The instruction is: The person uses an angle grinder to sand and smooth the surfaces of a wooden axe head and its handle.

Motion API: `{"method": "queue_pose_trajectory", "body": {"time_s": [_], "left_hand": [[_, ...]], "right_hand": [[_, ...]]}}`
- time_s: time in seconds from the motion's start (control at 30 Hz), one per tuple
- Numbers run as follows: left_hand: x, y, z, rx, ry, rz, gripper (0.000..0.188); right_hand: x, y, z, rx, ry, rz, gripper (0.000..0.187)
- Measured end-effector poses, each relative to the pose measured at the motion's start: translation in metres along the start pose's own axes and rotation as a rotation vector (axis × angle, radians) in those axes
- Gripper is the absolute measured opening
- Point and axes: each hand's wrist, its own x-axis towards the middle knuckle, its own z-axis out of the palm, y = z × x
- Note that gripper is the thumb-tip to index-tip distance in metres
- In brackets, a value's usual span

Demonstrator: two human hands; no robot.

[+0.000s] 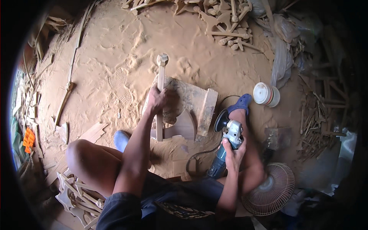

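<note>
Both hands grip: left hand (156, 100) clasps a pale carved wooden stick (160, 96), right hand (233, 154) a grey-green angle grinder (226, 143).

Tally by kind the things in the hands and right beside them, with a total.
Carved wooden stick, in the left hand: 1
Angle grinder, in the right hand: 1
Wooden board block: 1
White lidded tub: 1
Fan: 1
Total: 5

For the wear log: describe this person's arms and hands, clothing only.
Both forearms are bare, and the left hand and right hand wear no gloves. A short dark blue-grey sleeve covers the left upper arm. No watch, rings or wristbands show.
</note>
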Motion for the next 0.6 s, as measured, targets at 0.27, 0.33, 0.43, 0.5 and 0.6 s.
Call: {"method": "queue_pose_trajectory", "body": {"time_s": [0.27, 0.33, 0.43, 0.5, 0.6], "left_hand": [[-0.01, 0.024, 0.014, 0.098, 0.261, 0.112, 0.025], [-0.011, 0.012, 0.021, 0.182, 0.28, 0.143, 0.026], [-0.019, 0.023, 0.025, 0.289, 0.311, 0.117, 0.025], [-0.015, 0.019, 0.029, 0.357, 0.341, 0.131, 0.026], [-0.013, 0.013, 0.035, 0.337, 0.335, 0.139, 0.026]], "right_hand": [[-0.004, -0.03, 0.001, 0.178, 0.048, 0.082, 0.065], [0.003, -0.013, 0.004, -0.042, 0.071, -0.083, 0.069], [0.007, -0.013, 0.022, -0.414, 0.02, -0.233, 0.085], [0.01, -0.017, 0.033, -0.582, -0.07, -0.17, 0.087], [0.009, -0.014, 0.05, -0.811, -0.174, -0.209, 0.091]]}}
